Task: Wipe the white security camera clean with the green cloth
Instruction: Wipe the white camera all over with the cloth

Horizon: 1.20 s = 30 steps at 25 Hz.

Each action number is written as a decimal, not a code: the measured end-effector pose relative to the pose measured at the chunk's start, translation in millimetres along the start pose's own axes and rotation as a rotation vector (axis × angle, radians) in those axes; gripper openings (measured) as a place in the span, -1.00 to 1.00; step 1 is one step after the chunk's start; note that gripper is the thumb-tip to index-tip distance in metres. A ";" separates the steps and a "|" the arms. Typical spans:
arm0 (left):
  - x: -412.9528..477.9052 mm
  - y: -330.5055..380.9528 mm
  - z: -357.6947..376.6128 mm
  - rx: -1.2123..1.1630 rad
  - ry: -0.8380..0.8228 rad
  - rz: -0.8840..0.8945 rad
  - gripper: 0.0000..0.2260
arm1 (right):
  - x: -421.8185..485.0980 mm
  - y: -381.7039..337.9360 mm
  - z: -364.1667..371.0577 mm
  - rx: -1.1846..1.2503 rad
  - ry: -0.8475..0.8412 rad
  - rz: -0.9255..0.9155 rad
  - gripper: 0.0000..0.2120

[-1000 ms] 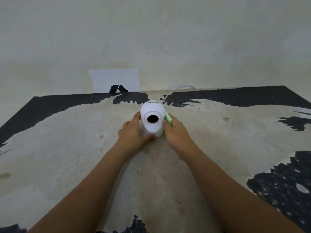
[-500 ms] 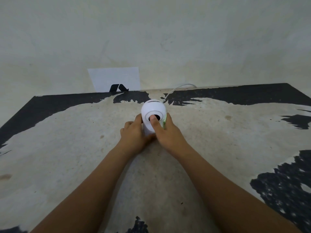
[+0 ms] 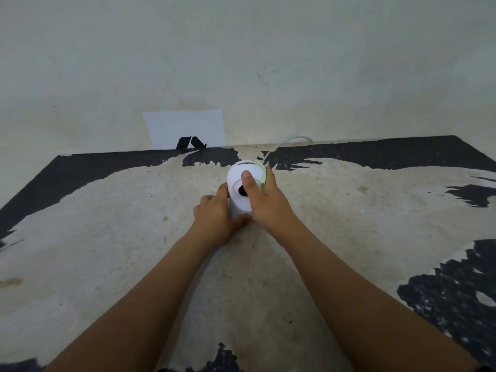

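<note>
Left hand grips the camera base; right hand presses the green cloth on it; base print unreadable

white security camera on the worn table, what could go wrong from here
The right hand has its bare thumb across the dark lens of the white security camera, which may smear it. The green cloth shows only as a thin strip on the camera's right side, so the front may go unwiped. The white cable behind could snag if the body turns.
</note>
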<state>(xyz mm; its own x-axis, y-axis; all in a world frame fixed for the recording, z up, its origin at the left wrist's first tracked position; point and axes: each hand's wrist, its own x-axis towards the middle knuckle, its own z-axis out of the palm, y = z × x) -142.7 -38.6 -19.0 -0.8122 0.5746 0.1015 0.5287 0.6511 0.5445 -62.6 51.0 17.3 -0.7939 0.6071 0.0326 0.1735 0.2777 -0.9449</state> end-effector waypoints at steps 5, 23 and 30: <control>-2.2 -2.7 -0.4 -0.023 0.027 0.053 -0.35 | -17.6 17.8 6.5 0.015 -0.043 0.016 -0.31; -2.9 -5.1 4.0 -0.046 0.039 0.020 -0.30 | -25.1 17.6 -10.7 -0.209 -0.026 0.026 -0.82; -10.2 -0.9 -3.7 -0.151 -0.006 0.012 -0.36 | -53.9 15.9 -31.5 -0.156 -0.060 -0.059 -0.74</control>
<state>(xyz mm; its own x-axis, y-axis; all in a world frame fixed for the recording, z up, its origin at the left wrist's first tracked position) -135.8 -46.9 -17.4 -0.8042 0.5853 0.1036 0.4947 0.5626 0.6624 1.3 46.1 10.8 -0.8379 0.5422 0.0630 0.2098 0.4264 -0.8799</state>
